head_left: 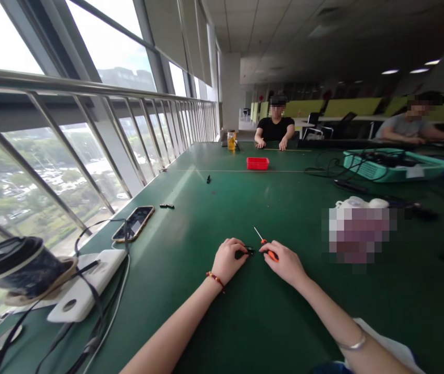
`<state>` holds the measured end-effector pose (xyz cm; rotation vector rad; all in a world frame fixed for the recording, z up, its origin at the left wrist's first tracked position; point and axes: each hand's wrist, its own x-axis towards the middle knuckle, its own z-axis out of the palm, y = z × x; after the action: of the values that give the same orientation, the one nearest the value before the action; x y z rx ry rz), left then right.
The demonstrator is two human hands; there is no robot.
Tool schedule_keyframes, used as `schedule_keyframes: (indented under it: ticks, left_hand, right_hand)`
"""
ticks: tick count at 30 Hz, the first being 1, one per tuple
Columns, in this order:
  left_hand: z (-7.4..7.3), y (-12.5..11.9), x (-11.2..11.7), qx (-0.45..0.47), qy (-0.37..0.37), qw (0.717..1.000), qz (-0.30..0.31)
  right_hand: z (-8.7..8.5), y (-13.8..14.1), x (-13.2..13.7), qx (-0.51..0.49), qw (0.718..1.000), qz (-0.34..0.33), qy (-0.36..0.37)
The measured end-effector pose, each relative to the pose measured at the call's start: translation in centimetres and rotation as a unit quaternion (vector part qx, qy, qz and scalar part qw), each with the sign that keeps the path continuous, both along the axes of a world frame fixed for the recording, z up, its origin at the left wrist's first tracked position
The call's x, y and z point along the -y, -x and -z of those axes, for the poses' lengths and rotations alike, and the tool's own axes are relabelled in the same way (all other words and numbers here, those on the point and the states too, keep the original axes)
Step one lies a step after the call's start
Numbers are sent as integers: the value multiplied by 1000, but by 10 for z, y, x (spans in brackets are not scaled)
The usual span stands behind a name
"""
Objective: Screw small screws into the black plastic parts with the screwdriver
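Observation:
Between the thumb and fingers of my left hand (pixel 230 257) is a small black part (pixel 249 250), held just above or on the green table; its exact kind is too small to tell. My right hand (pixel 284 262) grips a screwdriver (pixel 272 255) by its orange and black handle. The thin metal shaft points away from me, up and to the left, and its tip is apart from the black part. Two more small black pieces lie farther off: one piece (pixel 167 206) near the phone and another piece (pixel 208 179) beyond it.
At left are a phone (pixel 134 224), a white power strip (pixel 85 285) with cables, and a dark lidded cup (pixel 11 267). A red tray (pixel 257 163) stands ahead, a teal basket (pixel 397 171) of cables at right. A blurred white-and-pink item (pixel 358 228) lies nearer. Two people sit beyond.

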<state>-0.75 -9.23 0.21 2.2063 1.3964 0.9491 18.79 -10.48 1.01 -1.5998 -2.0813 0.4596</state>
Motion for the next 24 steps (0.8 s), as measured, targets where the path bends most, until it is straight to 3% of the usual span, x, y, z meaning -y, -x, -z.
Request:
schedule_keyframes:
  ticks: [6, 16, 24]
  left_hand:
    - [1, -1, -3, -7, 1, 1000, -10]
    - [2, -3, -32, -18, 5, 1000, 2]
    - [9, -4, -35, 1, 1, 1000, -4]
  right_hand:
    - [0, 5, 3, 24, 999, -44, -21]
    - [-3, 10, -8, 53, 998, -12, -23]
    - [0, 7, -10, 28, 999, 13, -11]
